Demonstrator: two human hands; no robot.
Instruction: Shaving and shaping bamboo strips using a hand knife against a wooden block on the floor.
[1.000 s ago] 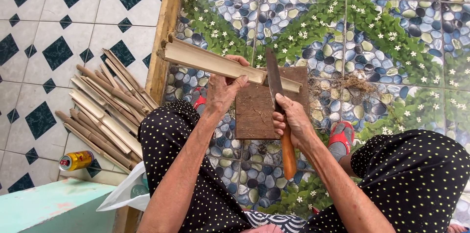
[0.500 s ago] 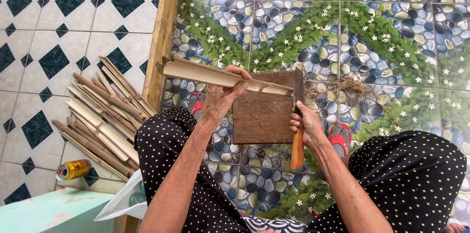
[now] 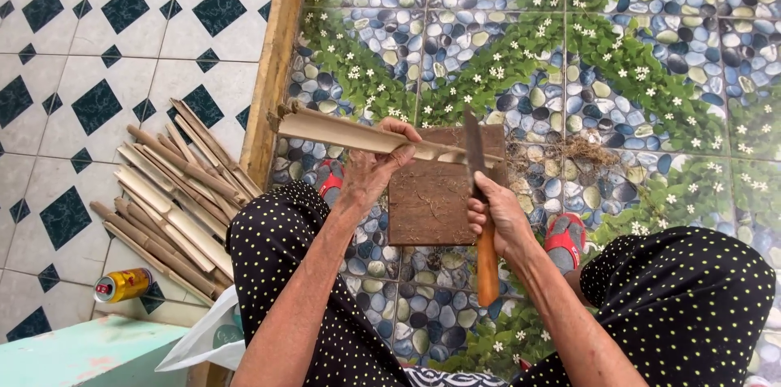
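My left hand (image 3: 376,161) grips a long pale split bamboo stick (image 3: 342,132) that lies across the top edge of a brown wooden board (image 3: 431,200) on the floor. My right hand (image 3: 496,220) holds a knife by its orange wooden handle (image 3: 486,269). The dark blade (image 3: 474,143) points away from me and rests against the stick near the board's upper right corner. Both forearms reach out between my knees, which are covered in black cloth with pale dots.
A pile of split bamboo sticks (image 3: 167,192) lies on the white and dark tiles at left. A yellow can (image 3: 122,284) lies near it. A wooden strip (image 3: 272,62) divides the two floors. Shavings (image 3: 582,151) lie right of the board. Red sandals (image 3: 564,236) show.
The knife blade, hidden behind the board's right edge half a second ago, is raised again and set against the stick. My left hand keeps its hold on the stick.
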